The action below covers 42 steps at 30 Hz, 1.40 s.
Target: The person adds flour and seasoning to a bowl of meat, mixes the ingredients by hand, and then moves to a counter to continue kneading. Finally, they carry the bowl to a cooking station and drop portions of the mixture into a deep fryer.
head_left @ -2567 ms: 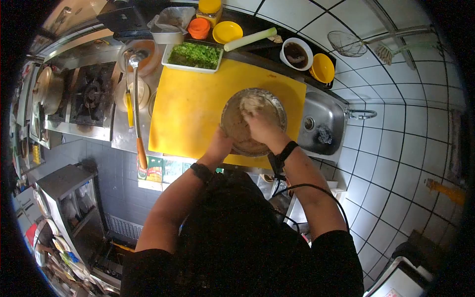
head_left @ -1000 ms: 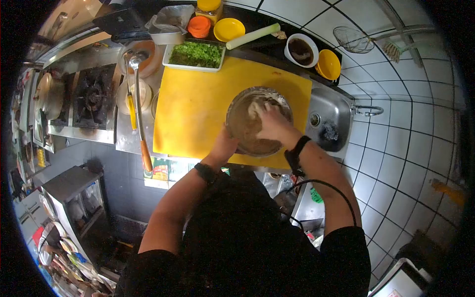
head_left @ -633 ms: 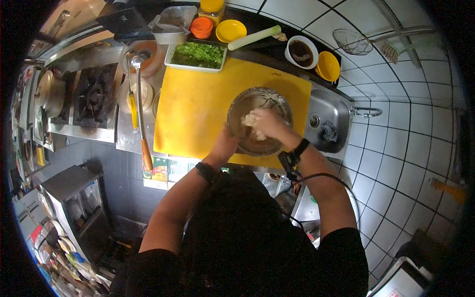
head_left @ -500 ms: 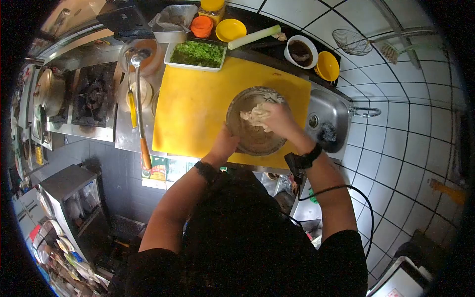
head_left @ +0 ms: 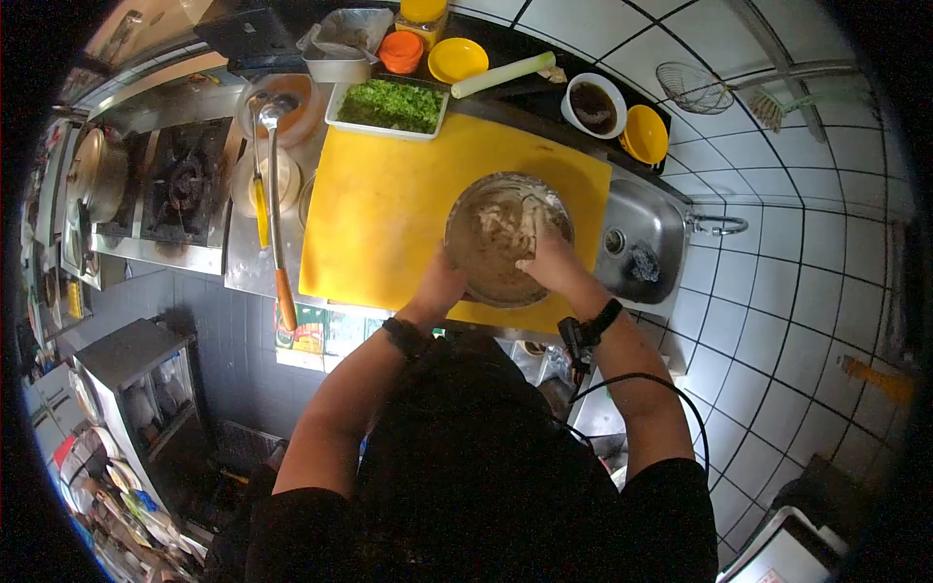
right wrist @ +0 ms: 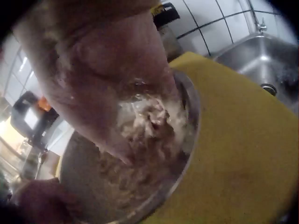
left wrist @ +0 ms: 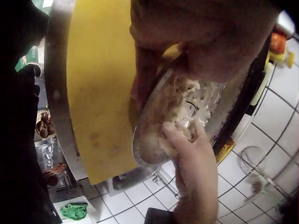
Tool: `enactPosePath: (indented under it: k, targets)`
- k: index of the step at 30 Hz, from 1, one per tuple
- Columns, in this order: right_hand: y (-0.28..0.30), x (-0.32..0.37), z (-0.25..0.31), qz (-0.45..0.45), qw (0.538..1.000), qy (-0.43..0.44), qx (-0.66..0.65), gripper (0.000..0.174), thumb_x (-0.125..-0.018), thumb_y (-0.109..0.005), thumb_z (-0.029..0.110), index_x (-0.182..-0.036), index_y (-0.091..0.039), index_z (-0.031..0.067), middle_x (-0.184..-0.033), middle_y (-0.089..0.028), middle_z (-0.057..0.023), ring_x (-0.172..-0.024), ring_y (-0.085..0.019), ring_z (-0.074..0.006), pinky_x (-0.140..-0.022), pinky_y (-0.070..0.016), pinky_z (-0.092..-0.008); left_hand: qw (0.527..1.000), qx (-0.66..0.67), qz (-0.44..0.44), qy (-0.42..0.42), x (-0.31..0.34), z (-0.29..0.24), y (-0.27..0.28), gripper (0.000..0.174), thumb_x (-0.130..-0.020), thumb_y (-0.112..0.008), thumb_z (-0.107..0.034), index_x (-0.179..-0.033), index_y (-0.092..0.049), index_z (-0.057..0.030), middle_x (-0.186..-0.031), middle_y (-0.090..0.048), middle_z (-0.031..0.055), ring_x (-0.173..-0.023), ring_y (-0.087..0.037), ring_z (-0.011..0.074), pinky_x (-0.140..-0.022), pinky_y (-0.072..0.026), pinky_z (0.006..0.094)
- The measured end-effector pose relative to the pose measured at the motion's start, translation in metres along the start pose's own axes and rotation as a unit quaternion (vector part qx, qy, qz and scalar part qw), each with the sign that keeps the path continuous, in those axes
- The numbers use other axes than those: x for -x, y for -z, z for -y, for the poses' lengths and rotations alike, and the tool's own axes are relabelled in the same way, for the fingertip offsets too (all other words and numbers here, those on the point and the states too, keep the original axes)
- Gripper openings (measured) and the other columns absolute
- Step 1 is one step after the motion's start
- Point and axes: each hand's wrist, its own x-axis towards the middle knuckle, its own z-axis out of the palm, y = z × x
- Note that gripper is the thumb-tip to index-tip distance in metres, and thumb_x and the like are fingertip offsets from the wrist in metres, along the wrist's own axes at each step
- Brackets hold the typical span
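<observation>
A round metal bowl (head_left: 452, 216) stands near the front right of the yellow cutting board (head_left: 379, 219). Inside it lies a pale, wet, lumpy mixture (head_left: 498, 245), smeared up the wall. My left hand (head_left: 443, 286) grips the bowl's near left rim; in the left wrist view its fingers are partly in shadow. My right hand (head_left: 556, 262) is down in the bowl on the right side, thumb apart from the straightened fingers, which are coated with mixture. In the right wrist view the right hand (right wrist: 107, 88) hides part of the mixture (right wrist: 135, 175).
Behind the board are a tray of chopped greens (head_left: 389, 105), a leek stalk (head_left: 503, 75), yellow bowls (head_left: 643, 134) and a white bowl of dark liquid (head_left: 594, 107). A sink (head_left: 671, 243) adjoins on the right. A long ladle (head_left: 275, 214) lies left, beside the stove (head_left: 183, 194).
My right hand lifts and turns a clump of the mixture, then spreads its fingers at the bowl's right side. The mixture now lies flatter. My left hand stays at the rim.
</observation>
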Motion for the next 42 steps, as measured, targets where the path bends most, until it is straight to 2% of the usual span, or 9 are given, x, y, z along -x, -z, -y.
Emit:
enactPosePath:
  k: [5,8,11,14,16,21,26,32,42]
  targets:
    - [-0.049,-0.019,-0.03,0.164,0.938,-0.222,-0.209,0.06,-0.088,-0.071,0.012,-0.139,-0.046,-0.008,-0.133,-0.056,-0.0264,-0.116,-0.06,-0.033,-0.1,-0.0508,-0.0434,0.998,-0.039,-0.003,-0.044,-0.01,0.011,0.005,0.052,-0.089,-0.053,0.005,-0.139,-0.039,-0.0007,-0.126,-0.06,0.0212,-0.104,-0.069,0.0341,-0.072,-0.0655,0.0417]
    - [-0.084,-0.018,-0.043,0.136,0.888,0.024,-0.438,0.043,-0.093,-0.064,0.007,-0.132,-0.052,-0.0057,-0.134,-0.056,-0.02,-0.112,-0.061,-0.0274,-0.098,-0.0526,-0.0398,0.999,-0.037,-0.028,0.01,-0.004,0.001,0.001,0.052,-0.088,-0.055,0.005,-0.138,-0.042,0.0,-0.124,-0.061,0.0203,-0.106,-0.067,0.0318,-0.076,-0.064,0.0399]
    - [-0.028,-0.017,0.024,0.091,0.66,-0.026,-0.746,0.041,-0.096,-0.058,0.003,-0.136,-0.051,-0.0035,-0.139,-0.055,-0.0173,-0.118,-0.059,-0.0268,-0.099,-0.0513,-0.0392,0.988,-0.123,-0.038,-0.088,-0.026,0.045,0.023,0.051,-0.088,-0.056,0.005,-0.137,-0.043,0.0005,-0.122,-0.062,0.0196,-0.109,-0.066,0.0313,-0.079,-0.0636,0.041]
    - [-0.009,-0.025,0.035,-0.022,0.716,-0.093,-0.692,0.039,-0.09,-0.069,0.009,-0.125,-0.059,-0.0067,-0.14,-0.055,-0.0185,-0.125,-0.058,-0.0303,-0.1,-0.0521,-0.0412,0.998,-0.042,-0.028,-0.027,-0.011,0.015,0.007,0.048,-0.089,-0.057,0.003,-0.135,-0.044,0.0007,-0.121,-0.062,0.0194,-0.108,-0.066,0.0308,-0.078,-0.0638,0.0422]
    - [-0.02,-0.025,0.028,-0.06,0.97,0.069,-0.225,0.049,-0.084,-0.069,0.008,-0.132,-0.058,0.0018,-0.149,-0.044,-0.023,-0.139,-0.04,-0.0392,-0.108,-0.044,-0.0489,0.993,-0.091,-0.024,-0.07,-0.019,0.024,0.014,0.047,-0.089,-0.059,0.002,-0.134,-0.044,0.0007,-0.121,-0.062,0.019,-0.107,-0.067,0.0304,-0.077,-0.064,0.0418]
    - [-0.031,-0.025,0.03,0.004,0.968,0.109,0.227,0.054,-0.081,-0.066,0.007,-0.134,-0.06,0.0135,-0.157,-0.033,-0.0214,-0.144,-0.028,-0.0512,-0.11,-0.0394,-0.058,0.993,-0.11,0.005,-0.033,-0.011,0.006,0.008,0.052,-0.095,-0.059,0.0,-0.142,-0.04,-0.0123,-0.138,-0.056,0.0113,-0.121,-0.059,0.0282,-0.086,-0.0618,0.0474]
    - [-0.016,-0.047,0.013,0.013,0.984,0.0,0.177,0.029,-0.084,-0.065,0.008,-0.112,-0.071,0.0062,-0.1,-0.073,-0.0142,-0.107,-0.069,-0.0304,-0.091,-0.0537,-0.0381,0.999,-0.028,-0.004,0.018,0.001,-0.015,0.001,0.05,-0.091,-0.061,-0.003,-0.137,-0.041,-0.0042,-0.122,-0.062,0.0181,-0.093,-0.072,0.0305,-0.064,-0.0653,0.0409]
    - [-0.005,-0.02,0.005,-0.039,0.907,-0.052,-0.415,0.041,-0.083,-0.075,0.02,-0.118,-0.067,0.0003,-0.117,-0.071,-0.0171,-0.108,-0.068,-0.0263,-0.092,-0.0526,-0.0367,0.995,0.004,0.071,0.074,0.0,-0.017,0.011,0.059,-0.095,-0.062,-0.01,-0.149,-0.037,-0.0138,-0.139,-0.057,0.0095,-0.117,-0.064,0.0309,-0.085,-0.0613,0.0519]
    - [0.027,0.011,0.037,-0.148,0.986,0.046,-0.06,0.031,-0.088,-0.065,0.008,-0.118,-0.066,0.0002,-0.109,-0.07,-0.0229,-0.1,-0.068,-0.0364,-0.087,-0.0529,-0.0403,0.999,-0.004,0.04,0.023,0.057,-0.031,-0.005,0.046,-0.097,-0.058,-0.005,-0.142,-0.048,-0.0095,-0.133,-0.062,0.0114,-0.114,-0.065,0.0303,-0.085,-0.0616,0.0476]
